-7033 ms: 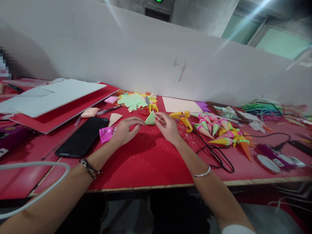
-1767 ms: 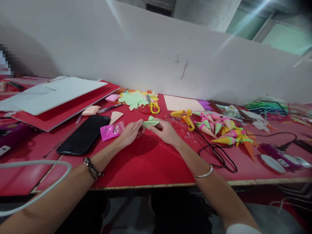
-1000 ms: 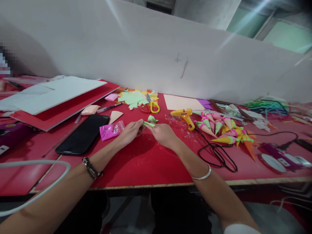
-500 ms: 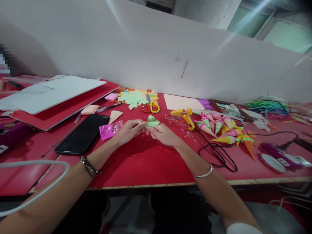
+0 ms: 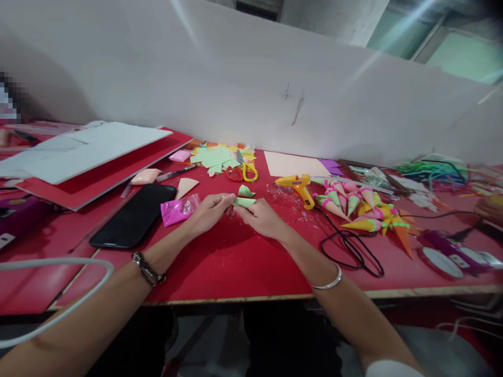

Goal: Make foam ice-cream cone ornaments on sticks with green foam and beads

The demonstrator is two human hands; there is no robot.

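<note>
A small piece of light green paper [image 5: 245,202], which looks rolled or folded, is pinched between my two hands above the red table. My left hand [image 5: 214,210] is closed at its left end, thumb on top. My right hand [image 5: 262,215] is closed on its near side. Just beyond the fingers lies another curled green paper piece [image 5: 247,191]. Left of my left hand is a bright pink packet [image 5: 178,210], with a cream paper wedge [image 5: 186,187] behind it. A yellow glue gun [image 5: 297,187] rests to the right, its orange light lit.
A black phone [image 5: 134,215] lies left. Scissors [image 5: 249,172] and green paper scraps [image 5: 214,158] are at the back. Several finished paper cones [image 5: 365,209] pile up right of the glue gun, near its black cord [image 5: 353,251]. White boards [image 5: 98,149] stand stacked at far left.
The held green paper has shifted slightly down and looks narrower. The curled green piece beyond it now shows apart from it. At the far right edge, a hand-like shape has come into view.
</note>
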